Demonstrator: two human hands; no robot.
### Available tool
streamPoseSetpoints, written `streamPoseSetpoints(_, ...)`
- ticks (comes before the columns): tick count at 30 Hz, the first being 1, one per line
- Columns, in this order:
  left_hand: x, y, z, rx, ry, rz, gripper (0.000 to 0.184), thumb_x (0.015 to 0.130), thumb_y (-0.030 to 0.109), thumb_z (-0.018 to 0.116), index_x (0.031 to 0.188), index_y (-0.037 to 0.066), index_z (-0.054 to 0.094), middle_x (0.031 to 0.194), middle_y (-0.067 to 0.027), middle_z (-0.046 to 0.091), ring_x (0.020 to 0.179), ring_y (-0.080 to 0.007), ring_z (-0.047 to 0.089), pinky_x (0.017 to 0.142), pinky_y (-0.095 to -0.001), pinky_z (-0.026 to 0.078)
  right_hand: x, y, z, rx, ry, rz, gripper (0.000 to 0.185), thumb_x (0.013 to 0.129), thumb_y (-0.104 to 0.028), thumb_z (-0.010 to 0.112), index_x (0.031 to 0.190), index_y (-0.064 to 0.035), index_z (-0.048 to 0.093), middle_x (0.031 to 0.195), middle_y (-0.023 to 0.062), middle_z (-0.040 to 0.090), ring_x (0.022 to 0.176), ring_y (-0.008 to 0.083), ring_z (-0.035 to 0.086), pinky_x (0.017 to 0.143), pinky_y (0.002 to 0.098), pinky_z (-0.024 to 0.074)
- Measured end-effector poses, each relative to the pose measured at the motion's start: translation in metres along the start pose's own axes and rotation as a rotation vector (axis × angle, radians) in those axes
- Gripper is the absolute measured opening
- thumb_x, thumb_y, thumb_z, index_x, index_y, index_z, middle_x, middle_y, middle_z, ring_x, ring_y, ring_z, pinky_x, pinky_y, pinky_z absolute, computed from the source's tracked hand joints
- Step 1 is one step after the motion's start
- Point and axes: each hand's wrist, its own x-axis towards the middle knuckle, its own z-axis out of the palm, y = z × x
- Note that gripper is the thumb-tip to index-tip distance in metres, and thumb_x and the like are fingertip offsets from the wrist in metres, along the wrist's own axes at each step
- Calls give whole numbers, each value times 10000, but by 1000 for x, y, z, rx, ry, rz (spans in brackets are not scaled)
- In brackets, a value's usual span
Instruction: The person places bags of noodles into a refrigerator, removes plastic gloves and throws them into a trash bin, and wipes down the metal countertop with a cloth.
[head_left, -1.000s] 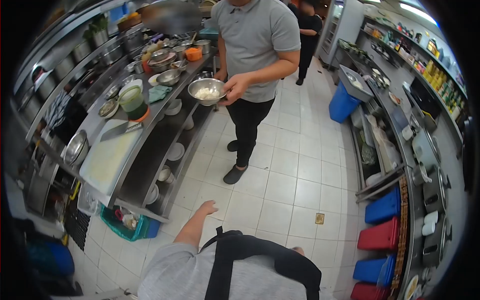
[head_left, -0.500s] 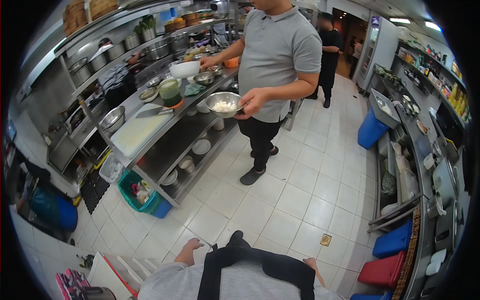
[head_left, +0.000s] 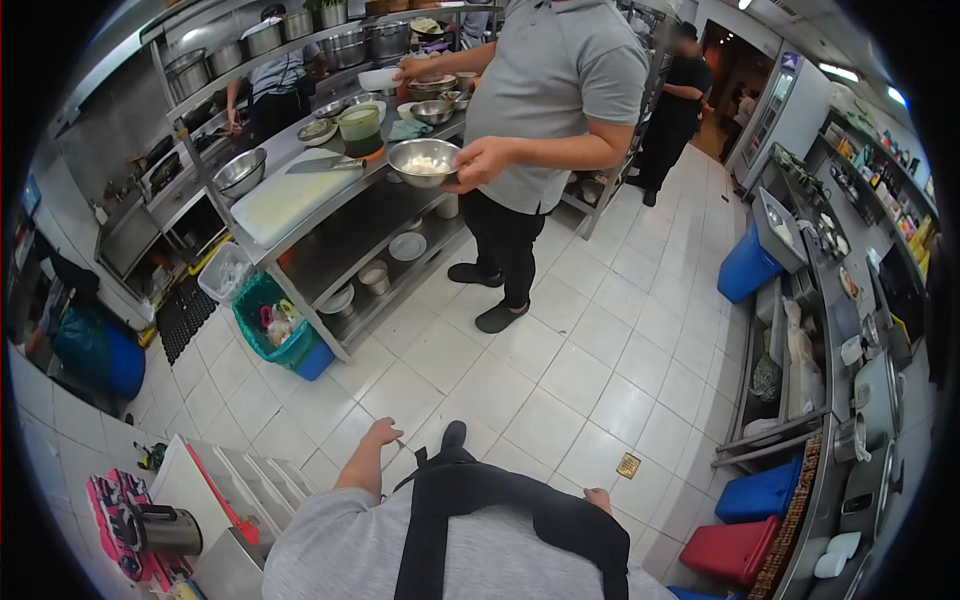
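My left hand (head_left: 382,432) hangs low in front of my body, over the tiled floor. Its fingers are partly stretched out, and I see nothing in it. My right hand (head_left: 598,499) shows only in part beside the black strap (head_left: 570,530) on my chest; its fingers are mostly hidden. Ahead, another person in a grey shirt (head_left: 560,90) holds a steel bowl (head_left: 408,172) with white pieces in it. That person's other hand is at a white bowl (head_left: 378,79) over the steel counter. Neither of my hands touches these bowls.
A cutting board (head_left: 285,205) with a knife (head_left: 325,166) lies on the counter at left. Below stands a green-lined bin (head_left: 262,325). A blue bin (head_left: 745,262) and a red container (head_left: 730,550) line the right side. Another person in black (head_left: 680,100) stands farther back.
My view has shifted and come closer to the counter. The person in grey has stepped, and the steel bowl appears farther left. The white bowl sits nearer the back of the counter.
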Motion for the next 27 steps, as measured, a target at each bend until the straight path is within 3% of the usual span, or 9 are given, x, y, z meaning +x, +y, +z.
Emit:
streamPoseSetpoints(3,-1,6,3,11,-24,-22,580,619,388,611,1050,13,509,1074,-175,508,1017,-292,472,859,-340,389,-14,5,-2,22,24,-3,314,709,-247,539,874,19,570,707,128,589,574,210,586,507,341,464)
streamPoseSetpoints(6,-7,14,1,-29,-19,-14,575,616,375,617,1048,11,510,1070,-176,510,1008,-292,479,854,-339,393,43,71,7,-99,16,-90,304,683,-236,542,780,47,593,650,154,590,582,216,586,543,335,462)
streamPoseSetpoints(10,-8,12,7,-25,8,5,577,614,367,622,1053,10,508,1075,-177,508,1007,-295,481,856,-341,392,34,72,-10,-185,34,-100,304,660,-226,546,696,72,596,601,177,581,590,214,586,574,320,459)
streamPoseSetpoints(13,-11,9,9,-53,10,-28,590,610,368,626,1061,8,504,1080,-179,506,1011,-294,480,855,-345,393,43,70,-11,-153,20,-64,322,683,-227,543,782,77,582,662,169,589,597,216,584,540,339,459)
streamPoseSetpoints(15,-12,0,16,-30,20,-33,595,612,371,627,1065,6,501,1082,-180,506,1013,-297,480,852,-347,395,52,62,-9,92,-4,134,343,713,-232,539,893,60,554,733,153,588,589,226,581,497,347,454)
streamPoseSetpoints(18,-15,-9,24,-43,-16,-81,596,614,375,628,1063,5,502,1082,-183,504,1012,-303,480,850,-349,396,-28,-20,-28,-19,23,-4,364,735,-239,535,965,42,518,776,131,579,573,222,575,452,338,444)
streamPoseSetpoints(27,-24,-4,15,-24,22,-84,623,594,392,644,1059,1,504,1082,-187,503,1018,-307,475,856,-353,394,15,-8,-15,-17,-96,-33,342,740,-255,540,936,26,532,757,117,578,577,209,578,430,321,431)
